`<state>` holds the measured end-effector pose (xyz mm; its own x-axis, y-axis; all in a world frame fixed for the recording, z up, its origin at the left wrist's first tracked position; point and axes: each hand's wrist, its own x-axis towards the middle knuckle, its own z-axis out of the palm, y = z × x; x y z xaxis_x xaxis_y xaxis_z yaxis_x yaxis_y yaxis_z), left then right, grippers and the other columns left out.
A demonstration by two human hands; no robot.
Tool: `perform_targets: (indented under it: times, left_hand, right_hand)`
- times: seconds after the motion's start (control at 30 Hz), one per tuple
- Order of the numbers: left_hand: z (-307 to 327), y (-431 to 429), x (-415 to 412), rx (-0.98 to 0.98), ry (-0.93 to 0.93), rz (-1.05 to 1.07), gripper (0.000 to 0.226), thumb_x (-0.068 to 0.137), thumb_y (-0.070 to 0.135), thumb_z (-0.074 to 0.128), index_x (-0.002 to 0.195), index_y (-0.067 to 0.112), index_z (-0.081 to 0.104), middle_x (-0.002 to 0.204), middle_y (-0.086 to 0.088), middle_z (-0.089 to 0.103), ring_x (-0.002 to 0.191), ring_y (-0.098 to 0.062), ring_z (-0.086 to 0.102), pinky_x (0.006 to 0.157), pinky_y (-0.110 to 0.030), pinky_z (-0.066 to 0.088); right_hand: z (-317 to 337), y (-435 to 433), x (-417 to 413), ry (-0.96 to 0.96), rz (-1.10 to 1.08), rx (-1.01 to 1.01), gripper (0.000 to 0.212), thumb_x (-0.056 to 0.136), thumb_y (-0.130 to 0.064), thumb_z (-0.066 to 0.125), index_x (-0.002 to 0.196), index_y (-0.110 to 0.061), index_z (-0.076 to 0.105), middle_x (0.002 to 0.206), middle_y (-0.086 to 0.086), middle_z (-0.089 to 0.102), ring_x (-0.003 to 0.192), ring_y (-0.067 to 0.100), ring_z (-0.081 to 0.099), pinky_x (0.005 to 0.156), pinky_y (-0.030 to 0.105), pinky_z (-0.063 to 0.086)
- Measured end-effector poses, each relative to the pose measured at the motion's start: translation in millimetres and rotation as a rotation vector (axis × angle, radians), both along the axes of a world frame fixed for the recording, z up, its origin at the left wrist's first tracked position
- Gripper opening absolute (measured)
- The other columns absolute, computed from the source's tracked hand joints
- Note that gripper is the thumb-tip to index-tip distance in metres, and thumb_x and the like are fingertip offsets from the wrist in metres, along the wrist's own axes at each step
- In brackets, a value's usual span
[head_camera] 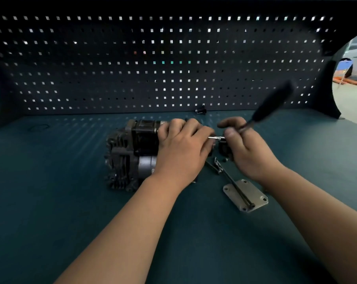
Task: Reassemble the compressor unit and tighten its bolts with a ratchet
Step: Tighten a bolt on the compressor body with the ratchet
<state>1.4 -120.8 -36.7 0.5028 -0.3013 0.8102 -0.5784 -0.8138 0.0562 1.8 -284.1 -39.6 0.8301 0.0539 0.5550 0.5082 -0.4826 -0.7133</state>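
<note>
Two bare hands meet just right of the frame's centre, over a dark green bench top (71, 201). The compressor unit (130, 154), dark and finned, lies on its side at centre left, its finned end toward the left edge of the frame. The left hand (181, 148) lies over the unit's right end, fingers curled down around it in a hold. The right hand (245, 146) grips the ratchet (272, 103) low on its shank, thumb and fingers closed round it. The black handle is blurred and slants up toward the upper right, and a bright metal tip shows in the gap between the two hands. What that tip touches is hidden by the left fingers. Below the right hand, several loose bolts (217, 166) lie on the bench. A grey metal plate (245, 195) with corner holes sits lower right of centre, with a long bolt (237, 187) lying across it. A small black part (200, 110) rests near the foot of the pegboard (153, 62) filling the upper frame.
</note>
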Motion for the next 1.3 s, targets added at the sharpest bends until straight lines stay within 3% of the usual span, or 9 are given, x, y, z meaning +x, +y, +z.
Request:
perform_targets:
  times: [0.07, 0.23, 0.43, 0.53, 0.73, 0.83, 1.0, 1.13, 1.3]
  left_hand:
    - [0.7, 0.9, 0.4, -0.025, -0.009, -0.037, 0.023, 0.088, 0.038, 0.052, 0.096, 0.024, 0.069, 0.093, 0.004, 0.062, 0.092, -0.023, 0.045, 0.084, -0.037, 0.023]
    - [0.4, 2.4, 1.4, -0.013, 0.004, -0.065, 0.023, 0.087, 0.040, 0.053, 0.096, 0.026, 0.068, 0.095, 0.005, 0.059, 0.094, -0.019, 0.039, 0.084, -0.036, 0.022]
    - [1.5, 0.5, 2.6, -0.023, 0.025, -0.047, 0.015, 0.087, 0.037, 0.062, 0.094, 0.025, 0.068, 0.094, 0.004, 0.059, 0.096, -0.017, 0.034, 0.087, -0.034, 0.019]
    - [2.3, -0.8, 2.5, -0.026, 0.037, -0.031, 0.015, 0.087, 0.038, 0.062, 0.093, 0.024, 0.066, 0.094, 0.005, 0.059, 0.097, -0.017, 0.033, 0.086, -0.033, 0.018]
    - [1.8, -2.2, 4.4, -0.047, 0.031, -0.012, 0.015, 0.086, 0.037, 0.063, 0.091, 0.023, 0.066, 0.092, 0.004, 0.058, 0.095, -0.019, 0.035, 0.086, -0.033, 0.019]
    - [0.8, -1.3, 4.1, -0.090, 0.037, -0.036, 0.017, 0.085, 0.037, 0.060, 0.092, 0.024, 0.068, 0.092, 0.005, 0.059, 0.094, -0.017, 0.033, 0.086, -0.032, 0.019]
    - [-4.3, 0.0, 3.7, -0.074, -0.021, -0.032, 0.020, 0.085, 0.036, 0.061, 0.099, 0.023, 0.069, 0.097, 0.006, 0.062, 0.095, -0.019, 0.040, 0.089, -0.036, 0.024]
    - [-7.4, -0.3, 3.5, -0.108, -0.061, -0.026, 0.022, 0.088, 0.032, 0.054, 0.100, 0.022, 0.070, 0.100, 0.003, 0.062, 0.097, -0.018, 0.038, 0.092, -0.038, 0.025]
    - [-6.0, -0.1, 5.0, -0.125, -0.061, -0.035, 0.022, 0.090, 0.032, 0.051, 0.096, 0.023, 0.070, 0.093, 0.005, 0.062, 0.094, -0.019, 0.035, 0.086, -0.036, 0.025]
  right_hand:
    - [7.4, 4.8, -0.8, 0.230, -0.001, 0.180, 0.042, 0.083, -0.062, 0.035, 0.094, -0.030, 0.058, 0.055, -0.010, 0.053, 0.048, 0.008, 0.047, 0.051, 0.026, 0.038]
    - [10.4, 8.1, -1.4, 0.601, 0.157, 0.437, 0.045, 0.098, -0.053, 0.035, 0.087, -0.013, 0.052, 0.047, -0.002, 0.037, 0.036, 0.014, 0.027, 0.039, 0.020, 0.026]
    - [4.3, 2.2, 1.2, 0.504, 0.177, 0.399, 0.045, 0.096, -0.044, 0.035, 0.106, -0.009, 0.061, 0.052, -0.006, 0.041, 0.041, 0.012, 0.034, 0.041, 0.026, 0.032]
    - [-0.1, -1.8, -2.7, 0.358, 0.162, 0.372, 0.033, 0.087, -0.044, 0.045, 0.110, -0.031, 0.064, 0.061, -0.007, 0.050, 0.053, 0.013, 0.047, 0.053, 0.031, 0.042]
    - [-8.6, -11.4, -11.2, -0.192, -0.027, -0.136, 0.040, 0.084, -0.023, 0.065, 0.113, -0.045, 0.049, 0.096, -0.025, 0.058, 0.093, -0.005, 0.057, 0.083, 0.011, 0.044]
    - [-12.6, -7.7, -12.3, -0.119, -0.085, 0.002, 0.044, 0.078, -0.017, 0.076, 0.101, -0.042, 0.049, 0.101, -0.012, 0.063, 0.095, 0.005, 0.063, 0.083, 0.021, 0.049]
    - [0.5, -2.0, -9.7, 0.045, -0.041, 0.278, 0.009, 0.084, -0.016, 0.069, 0.079, -0.023, 0.065, 0.070, -0.002, 0.069, 0.063, 0.013, 0.066, 0.066, 0.027, 0.055]
    - [7.9, 3.3, -10.8, 0.167, -0.086, 0.327, 0.041, 0.091, -0.045, 0.051, 0.066, -0.013, 0.060, 0.055, 0.002, 0.063, 0.039, 0.015, 0.049, 0.042, 0.021, 0.041]
    - [9.0, 3.5, -11.4, 0.213, -0.094, 0.310, 0.044, 0.092, -0.047, 0.049, 0.067, -0.013, 0.061, 0.054, 0.001, 0.062, 0.040, 0.013, 0.049, 0.042, 0.016, 0.040]
